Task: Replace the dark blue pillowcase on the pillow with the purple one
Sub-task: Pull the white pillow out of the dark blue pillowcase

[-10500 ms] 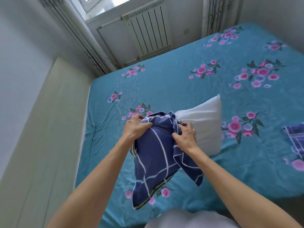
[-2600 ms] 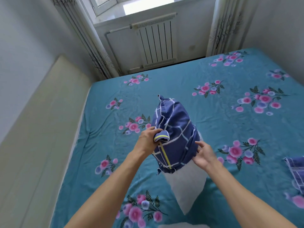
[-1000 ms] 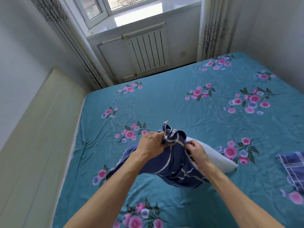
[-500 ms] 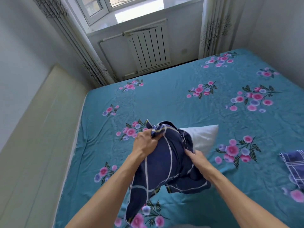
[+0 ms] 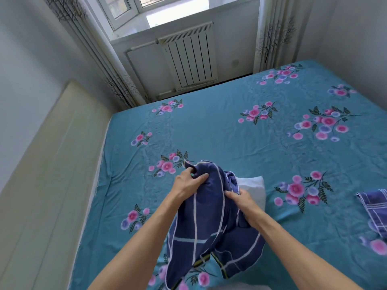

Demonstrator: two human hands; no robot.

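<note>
Left hand (image 5: 188,184) gripping bunched dark blue pillowcase (image 5: 209,216) at top; right hand (image 5: 240,200) clutching its right fold — white pillow (image 5: 252,188) exposed just beyond. Purple pillowcase (image 5: 374,208) on bed (image 5: 230,132), far right of hands.

Single head-worn wide-angle view, from the person standing at the near edge of the bed (image 5: 230,132), pitched forward and down, close over both forearms, facing across the mattress toward the radiator (image 5: 189,57) and window (image 5: 146,5) on the far wall.
</note>
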